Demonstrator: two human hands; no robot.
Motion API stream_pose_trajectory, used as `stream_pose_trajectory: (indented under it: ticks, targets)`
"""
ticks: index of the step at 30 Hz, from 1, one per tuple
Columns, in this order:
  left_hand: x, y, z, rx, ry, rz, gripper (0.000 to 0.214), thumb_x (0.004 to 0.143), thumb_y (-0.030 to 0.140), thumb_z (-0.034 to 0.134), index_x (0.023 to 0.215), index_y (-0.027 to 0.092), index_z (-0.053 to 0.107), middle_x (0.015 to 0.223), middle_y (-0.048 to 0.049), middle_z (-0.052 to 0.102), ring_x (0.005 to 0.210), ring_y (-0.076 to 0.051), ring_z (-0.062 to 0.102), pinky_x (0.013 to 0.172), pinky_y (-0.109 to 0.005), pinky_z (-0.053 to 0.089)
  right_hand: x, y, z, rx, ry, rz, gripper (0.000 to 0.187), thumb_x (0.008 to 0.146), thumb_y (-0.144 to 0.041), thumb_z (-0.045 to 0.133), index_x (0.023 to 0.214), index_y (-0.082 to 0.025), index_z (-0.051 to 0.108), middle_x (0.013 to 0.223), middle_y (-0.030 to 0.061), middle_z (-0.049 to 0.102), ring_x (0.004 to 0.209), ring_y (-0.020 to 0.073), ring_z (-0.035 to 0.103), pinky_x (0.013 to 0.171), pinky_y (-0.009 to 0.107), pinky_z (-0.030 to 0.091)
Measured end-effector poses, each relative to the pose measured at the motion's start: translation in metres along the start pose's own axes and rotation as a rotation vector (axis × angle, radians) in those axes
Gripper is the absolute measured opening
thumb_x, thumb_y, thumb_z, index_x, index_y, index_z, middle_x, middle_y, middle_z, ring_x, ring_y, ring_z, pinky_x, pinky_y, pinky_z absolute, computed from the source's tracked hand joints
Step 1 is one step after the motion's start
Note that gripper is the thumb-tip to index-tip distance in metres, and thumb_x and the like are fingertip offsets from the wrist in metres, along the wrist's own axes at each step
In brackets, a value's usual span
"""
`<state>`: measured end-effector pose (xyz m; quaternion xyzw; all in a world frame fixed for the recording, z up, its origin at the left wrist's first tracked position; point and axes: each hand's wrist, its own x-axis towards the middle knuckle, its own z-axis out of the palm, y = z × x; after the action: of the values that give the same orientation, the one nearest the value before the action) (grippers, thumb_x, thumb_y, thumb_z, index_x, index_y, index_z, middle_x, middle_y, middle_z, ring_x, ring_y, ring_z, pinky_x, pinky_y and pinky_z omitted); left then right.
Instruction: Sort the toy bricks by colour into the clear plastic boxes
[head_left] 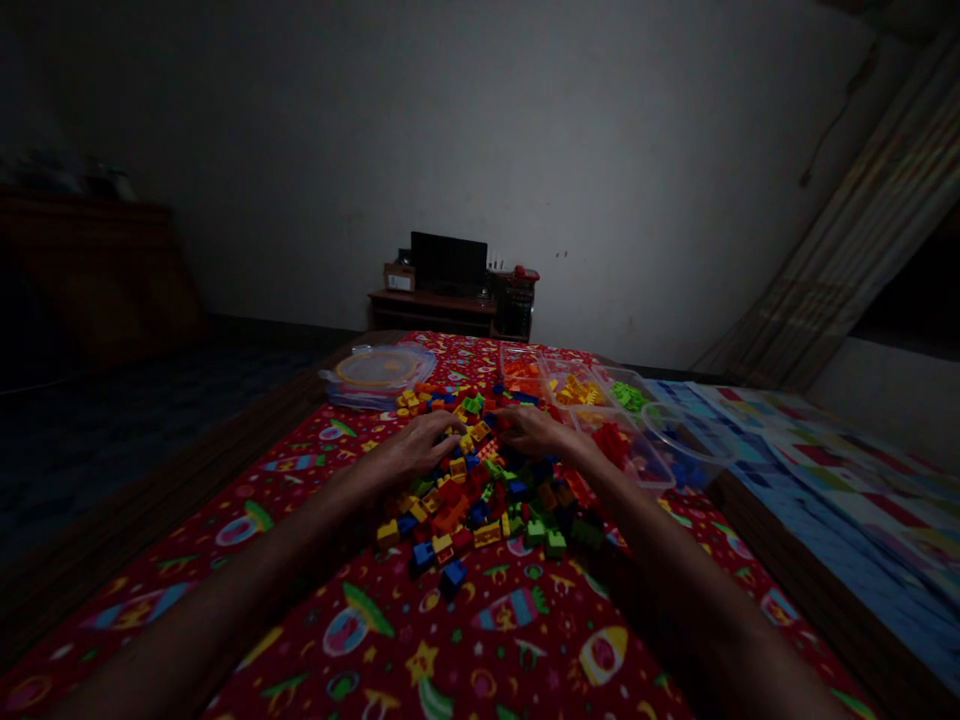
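Observation:
A heap of small plastic building bricks (480, 490) in red, yellow, blue, green and orange lies on a red patterned cloth (450, 640). My left hand (416, 447) rests palm down on the heap's far left side, fingers curled over bricks. My right hand (534, 432) lies on the far right side, fingers bent among the bricks. What either hand grips is hidden in the dim light. Both forearms reach in from the bottom corners.
Clear plastic tubs stand beyond the right hand, holding orange (521, 375), yellow (574, 390), green (628, 396), red (615, 442) and blue (686, 465) bricks. Stacked lids (379, 372) lie at the back left. A blue patterned mat (825, 500) is at right; a low desk with a monitor (448, 265) stands by the wall.

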<state>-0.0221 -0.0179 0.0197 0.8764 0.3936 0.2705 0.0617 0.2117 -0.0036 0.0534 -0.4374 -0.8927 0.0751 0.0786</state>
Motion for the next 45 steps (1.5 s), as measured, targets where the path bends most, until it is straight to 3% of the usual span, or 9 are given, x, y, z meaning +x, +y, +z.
stream_pose_trajectory:
  ticks: [6, 10, 13, 19, 23, 29, 35, 41, 45]
  targets:
    - [0.000, 0.008, -0.005, 0.031, -0.012, -0.013, 0.027, 0.089, 0.034, 0.039, 0.083, 0.019, 0.060, 0.080, -0.0042, 0.063, 0.072, -0.016, 0.059, 0.070, -0.027, 0.049, -0.029, -0.004, -0.017, 0.043, 0.073, 0.042, 0.024, 0.076, -0.010, 0.054, 0.092, -0.015, 0.071, 0.084, 0.0053, 0.069, 0.073, 0.0135, 0.058, 0.062, 0.021, 0.038]
    - [0.000, 0.006, -0.001, 0.047, -0.003, -0.003, 0.025, 0.088, 0.033, 0.039, 0.076, 0.018, 0.056, 0.075, -0.0033, 0.059, 0.067, -0.015, 0.055, 0.066, -0.027, 0.046, -0.020, 0.002, -0.026, 0.042, 0.259, 0.136, 0.022, 0.076, -0.009, 0.048, 0.078, -0.011, 0.069, 0.068, 0.0031, 0.062, 0.060, 0.0103, 0.049, 0.055, 0.021, 0.031]
    - [0.000, 0.004, 0.003, 0.040, 0.010, 0.017, 0.025, 0.089, 0.033, 0.038, 0.076, 0.019, 0.055, 0.074, -0.0033, 0.058, 0.067, -0.015, 0.054, 0.067, -0.027, 0.045, 0.007, 0.004, -0.023, -0.015, 0.300, 0.122, 0.019, 0.075, -0.008, 0.049, 0.080, -0.011, 0.068, 0.069, 0.0029, 0.061, 0.059, 0.0097, 0.045, 0.054, 0.021, 0.029]
    - [0.001, -0.001, 0.007, 0.035, -0.004, 0.056, 0.023, 0.089, 0.030, 0.038, 0.078, 0.019, 0.056, 0.078, -0.0046, 0.058, 0.073, -0.017, 0.055, 0.071, -0.029, 0.046, 0.053, -0.003, -0.008, -0.086, 0.110, 0.085, 0.021, 0.076, -0.014, 0.056, 0.089, -0.009, 0.071, 0.079, 0.0073, 0.067, 0.065, 0.0118, 0.051, 0.057, 0.021, 0.034]
    - [0.000, -0.003, 0.009, 0.022, -0.008, 0.065, 0.024, 0.090, 0.029, 0.037, 0.081, 0.019, 0.057, 0.082, -0.0044, 0.059, 0.078, -0.017, 0.055, 0.075, -0.030, 0.046, 0.050, 0.004, -0.009, -0.016, 0.151, 0.081, 0.024, 0.074, -0.013, 0.056, 0.088, -0.010, 0.075, 0.075, 0.0056, 0.068, 0.065, 0.0117, 0.055, 0.057, 0.020, 0.035]
    - [0.001, -0.007, 0.013, 0.061, -0.052, 0.102, 0.030, 0.093, 0.029, 0.033, 0.074, 0.019, 0.054, 0.082, -0.0056, 0.057, 0.077, -0.017, 0.053, 0.075, -0.030, 0.045, 0.029, 0.026, -0.038, 0.091, 0.292, 0.139, 0.022, 0.073, -0.015, 0.057, 0.084, -0.010, 0.075, 0.074, 0.0053, 0.068, 0.062, 0.0100, 0.054, 0.054, 0.018, 0.033]
    - [0.001, -0.008, 0.016, 0.082, -0.064, 0.126, 0.031, 0.094, 0.027, 0.031, 0.074, 0.019, 0.054, 0.082, -0.0067, 0.059, 0.079, -0.018, 0.053, 0.077, -0.031, 0.044, 0.013, 0.038, -0.058, 0.159, 0.230, 0.261, 0.018, 0.071, -0.014, 0.057, 0.075, -0.008, 0.073, 0.057, 0.0022, 0.063, 0.048, 0.0079, 0.050, 0.048, 0.018, 0.033]
    - [-0.004, -0.010, 0.021, 0.029, -0.018, 0.099, 0.033, 0.096, 0.029, 0.031, 0.075, 0.019, 0.055, 0.083, -0.0063, 0.059, 0.081, -0.018, 0.053, 0.079, -0.031, 0.045, 0.044, 0.061, -0.072, 0.182, 0.376, 0.464, 0.013, 0.069, -0.008, 0.061, 0.074, -0.006, 0.073, 0.056, 0.0053, 0.065, 0.051, 0.0119, 0.060, 0.047, 0.017, 0.041]
    - [-0.005, -0.012, 0.023, 0.039, -0.003, 0.099, 0.034, 0.097, 0.028, 0.029, 0.078, 0.019, 0.056, 0.084, -0.0061, 0.059, 0.081, -0.018, 0.053, 0.080, -0.031, 0.045, 0.071, 0.078, -0.077, 0.181, 0.496, 0.535, 0.024, 0.072, -0.007, 0.061, 0.093, -0.002, 0.071, 0.055, 0.0059, 0.063, 0.052, 0.0140, 0.063, 0.049, 0.018, 0.044]
